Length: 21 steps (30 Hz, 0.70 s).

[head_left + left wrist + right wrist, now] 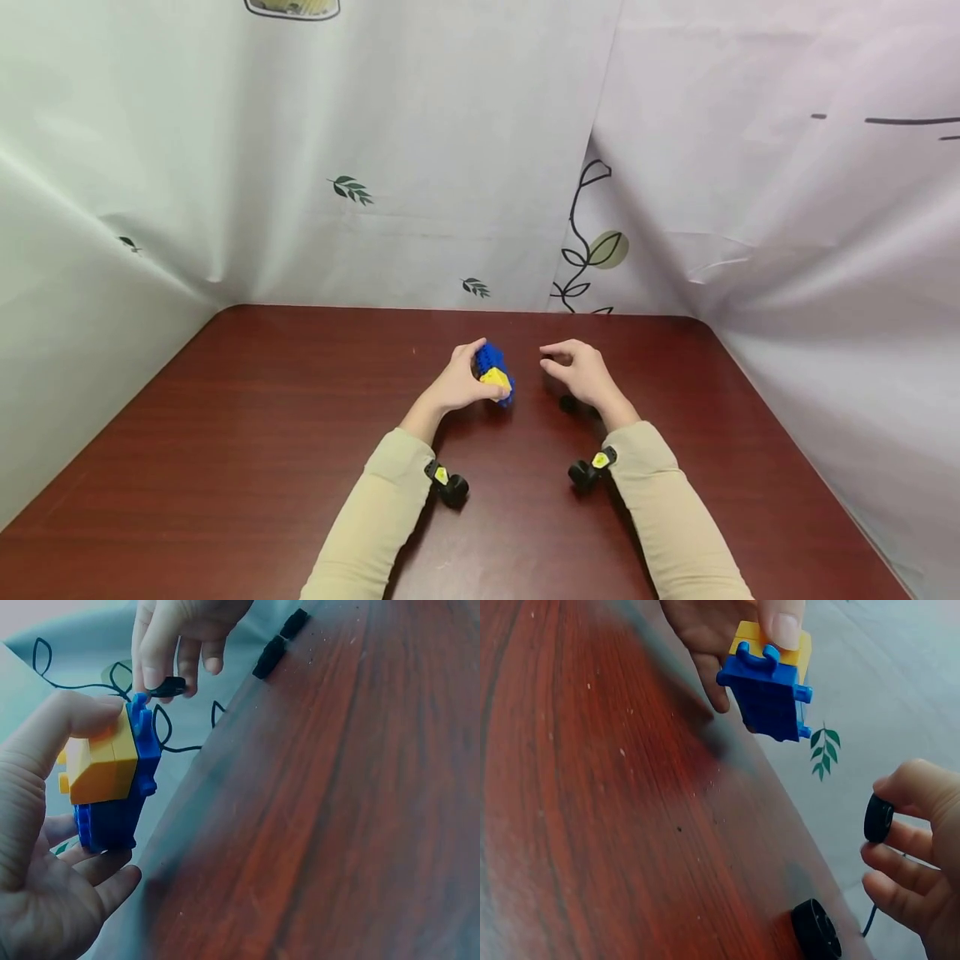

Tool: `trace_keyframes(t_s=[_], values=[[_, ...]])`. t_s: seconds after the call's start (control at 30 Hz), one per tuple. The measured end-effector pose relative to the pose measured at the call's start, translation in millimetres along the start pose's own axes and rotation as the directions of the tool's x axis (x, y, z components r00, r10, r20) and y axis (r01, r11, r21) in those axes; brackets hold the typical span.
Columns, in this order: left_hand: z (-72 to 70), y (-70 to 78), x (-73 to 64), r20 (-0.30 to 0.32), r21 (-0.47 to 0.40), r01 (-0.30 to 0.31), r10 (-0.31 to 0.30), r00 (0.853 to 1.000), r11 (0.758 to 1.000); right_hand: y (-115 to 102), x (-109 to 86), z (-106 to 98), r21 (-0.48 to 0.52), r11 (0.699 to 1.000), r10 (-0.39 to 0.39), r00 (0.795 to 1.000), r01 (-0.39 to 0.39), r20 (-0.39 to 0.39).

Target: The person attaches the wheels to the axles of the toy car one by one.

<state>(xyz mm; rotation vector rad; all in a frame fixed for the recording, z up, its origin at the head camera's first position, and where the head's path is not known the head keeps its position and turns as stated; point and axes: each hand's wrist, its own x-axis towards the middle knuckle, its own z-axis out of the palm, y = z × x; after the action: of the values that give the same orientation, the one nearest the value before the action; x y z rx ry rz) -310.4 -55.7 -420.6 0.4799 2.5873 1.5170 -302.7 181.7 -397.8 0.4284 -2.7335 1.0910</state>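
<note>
Above the dark table, my left hand [456, 380] grips a toy car body [105, 769] built of blue and yellow blocks. Its thumb presses on the yellow part, and the other fingers support the blue part from the far side. Small blue axle pegs [804, 694] stick out from the sides of the body. My right hand [587, 377] pinches a small black toy wheel [878, 818] between thumb and fingers. The wheel is apart from the car body, a short way to its right. In the head view that wheel is mostly hidden by the hand.
Loose black wheels [270, 658] stand on the table near the right hand, one [816, 930] close below it. The reddish-brown table [225, 433] reaches back to a pale printed curtain [450, 150]. A small camera is strapped to each wrist.
</note>
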Motion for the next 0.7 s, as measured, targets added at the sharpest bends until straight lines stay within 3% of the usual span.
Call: trace_keyframes(t_s=[0.27, 0.43, 0.7], values=[[-2.2, 2.9, -5.1, -0.026, -0.101, 0.003, -0.006, 1.000, 0.995, -10, -2.7, -1, 0.106, 0.994, -0.008, 1.000, 0.010, -0.017], [-3.1, 3.5, -7.0, -0.058, -0.071, 0.008, -0.012, 0.998, 0.997, -14, -4.7, -2, 0.164, 0.986, -0.010, 0.999, 0.017, -0.044], [-3.6, 3.7, -5.0, -0.086, -0.078, -0.060, 0.053, 0.995, 0.995, -14, -3.5, -3, 0.259, 0.966, -0.003, 0.998, 0.021, -0.070]])
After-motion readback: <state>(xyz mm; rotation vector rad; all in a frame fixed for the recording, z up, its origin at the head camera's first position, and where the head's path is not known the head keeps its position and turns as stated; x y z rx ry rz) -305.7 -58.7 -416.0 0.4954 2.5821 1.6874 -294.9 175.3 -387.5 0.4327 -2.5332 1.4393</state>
